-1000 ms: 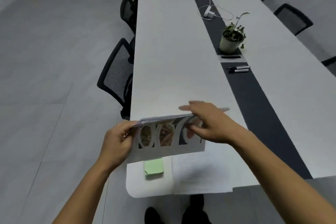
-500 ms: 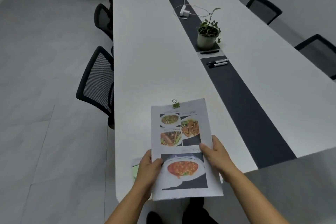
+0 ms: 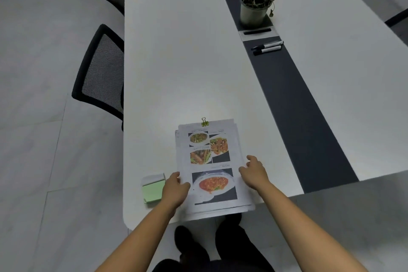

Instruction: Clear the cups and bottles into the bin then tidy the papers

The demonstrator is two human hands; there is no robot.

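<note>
Lying flat at the near end of the white table (image 3: 176, 62), the clipped paper stack (image 3: 212, 168) now rests on the surface instead of being held up as before. A green sticky-note pad (image 3: 153, 192) sits just left of it. The left hand (image 3: 175, 190) presses its left edge, fingers together; the right hand (image 3: 254, 172) touches the right edge, fingers slightly spread. Farther right, a round pot (image 3: 254, 14) holds a leafy plant.

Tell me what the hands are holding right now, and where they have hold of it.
The left hand touches the paper stack's left edge; the right hand is open beside its right edge. The stack lies flat.
</note>
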